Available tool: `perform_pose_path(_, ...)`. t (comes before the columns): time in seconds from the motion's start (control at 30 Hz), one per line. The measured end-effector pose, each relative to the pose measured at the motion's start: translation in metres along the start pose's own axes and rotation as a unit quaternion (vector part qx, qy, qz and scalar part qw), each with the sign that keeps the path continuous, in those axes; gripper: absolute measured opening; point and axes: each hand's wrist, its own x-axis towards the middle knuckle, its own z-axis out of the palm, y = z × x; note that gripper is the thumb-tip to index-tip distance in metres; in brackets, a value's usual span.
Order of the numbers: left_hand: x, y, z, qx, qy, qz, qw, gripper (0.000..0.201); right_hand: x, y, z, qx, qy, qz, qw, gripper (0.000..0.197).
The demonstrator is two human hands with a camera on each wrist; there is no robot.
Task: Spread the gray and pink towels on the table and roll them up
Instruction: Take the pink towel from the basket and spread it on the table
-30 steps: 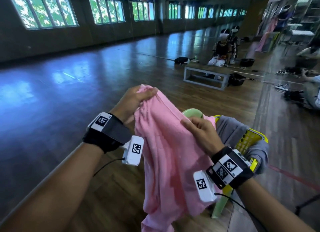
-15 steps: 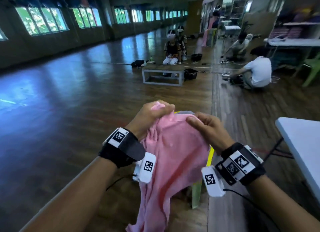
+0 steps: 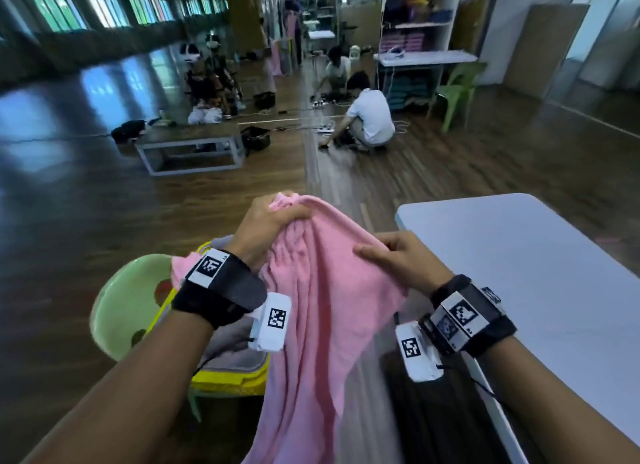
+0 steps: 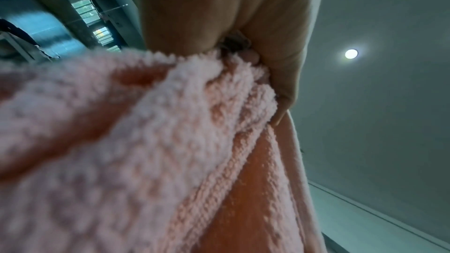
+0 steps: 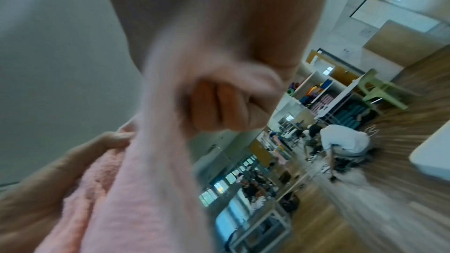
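A pink towel (image 3: 322,311) hangs in the air between my two hands, its lower part drooping out of the bottom of the head view. My left hand (image 3: 268,226) grips a bunched top corner of it. My right hand (image 3: 398,255) pinches its upper edge a little to the right. The left wrist view shows the pink towel (image 4: 151,141) bunched under my curled fingers (image 4: 280,76). In the right wrist view the pink towel (image 5: 155,161) runs through my curled fingers (image 5: 219,107). The gray towel (image 3: 232,354) lies in a yellow basket (image 3: 228,382) below my left wrist. The white table (image 3: 540,283) stands at the right.
The yellow basket rests on a green plastic chair (image 3: 128,304) at the lower left. A person (image 3: 370,117) squats on the wooden floor ahead. A low bench (image 3: 190,148) stands at the far left, another green chair (image 3: 457,89) and shelves at the far right.
The view has swung to the right, bringing the white table into sight. Both hands keep hold of the pink towel and carry it away from the basket toward the table.
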Motion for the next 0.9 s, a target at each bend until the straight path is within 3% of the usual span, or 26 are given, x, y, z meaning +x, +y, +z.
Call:
perform_pose_path(0.13, 0.073, -0.016, 0.033, -0.023, 0.015, -0.003, 1.0, 0.021, 0.024, 0.057, -0.064, 0.018, -0.042, 0.06, 0.997, 0.04)
perform_pose_path(0.27, 0.161, -0.04, 0.059, 0.016, 0.015, -0.004, 1.0, 0.019, 0.092, 0.088, -0.116, -0.01, -0.039, 0.087, 0.995, 0.032)
perform_pose_path(0.43, 0.328, -0.073, 0.073, 0.117, 0.03, 0.01, 0.993, 0.027, 0.249, 0.114, -0.18, 0.14, 0.026, 0.126, 0.982, 0.014)
perform_pose_path(0.57, 0.477, -0.079, 0.104, 0.228, -0.093, 0.009, 0.969, 0.027, 0.398, 0.135, -0.241, 0.197, 0.103, 0.135, 0.966, 0.019)
perform_pose_path(0.6, 0.512, -0.079, 0.114, 0.236, -0.099, 0.015, 0.967, 0.028, 0.433, 0.142, -0.261, 0.196, 0.121, 0.131, 0.964, 0.021)
perform_pose_path(0.73, 0.631, -0.075, 0.152, 0.258, 0.0, 0.089, 0.962, 0.037, 0.534, 0.171, -0.341, 0.138, 0.202, 0.082, 0.966, 0.017)
perform_pose_path(0.9, 0.722, -0.049, 0.208, 0.249, 0.049, 0.187, 0.949, 0.033, 0.587, 0.184, -0.444, 0.079, 0.288, 0.011, 0.954, 0.027)
